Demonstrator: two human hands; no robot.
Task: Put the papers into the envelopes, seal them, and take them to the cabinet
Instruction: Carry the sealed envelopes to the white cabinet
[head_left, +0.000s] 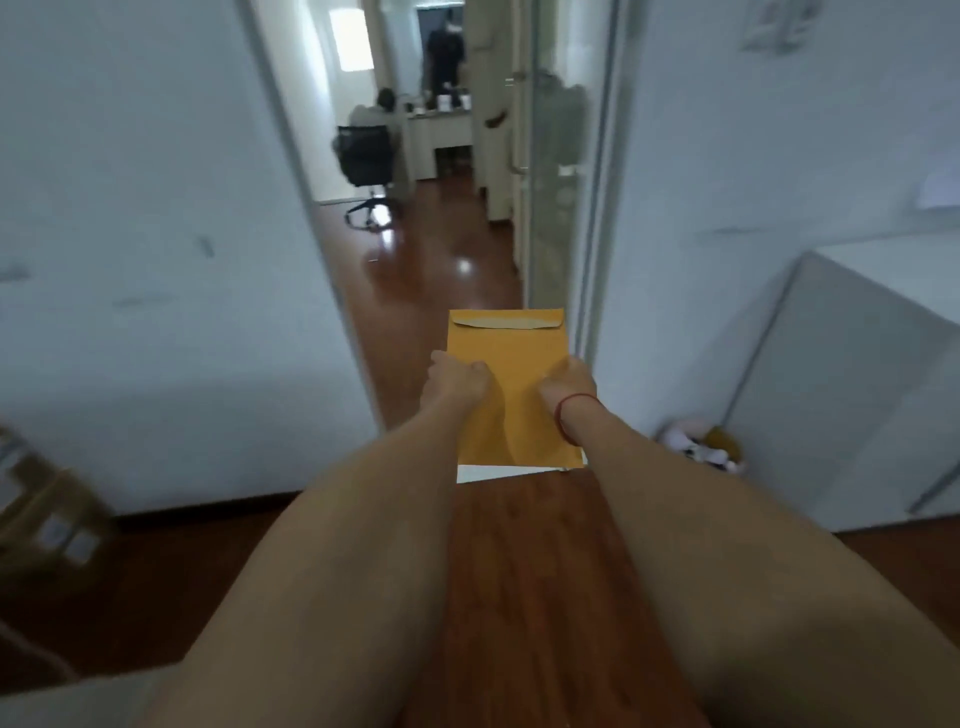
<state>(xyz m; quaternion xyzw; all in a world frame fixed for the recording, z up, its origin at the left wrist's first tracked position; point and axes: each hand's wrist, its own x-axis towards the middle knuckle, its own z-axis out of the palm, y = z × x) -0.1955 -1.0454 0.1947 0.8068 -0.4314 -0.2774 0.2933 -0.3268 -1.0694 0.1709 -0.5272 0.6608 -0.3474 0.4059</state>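
Observation:
I hold a yellow-brown envelope (511, 364) flat out in front of me, its flap folded down at the far end. My left hand (454, 382) grips its left edge and my right hand (569, 384), with a red string at the wrist, grips its right edge. A strip of white paper or a second envelope (498, 473) pokes out under the near end. I cannot tell which piece of furniture is the cabinet.
An open doorway ahead leads onto a red-brown wooden floor (431, 270), with a glass door (558, 171) on its right. Beyond are a black office chair (366, 161), a desk and two people. A white unit (852, 374) stands at right, cardboard boxes (47, 509) at left.

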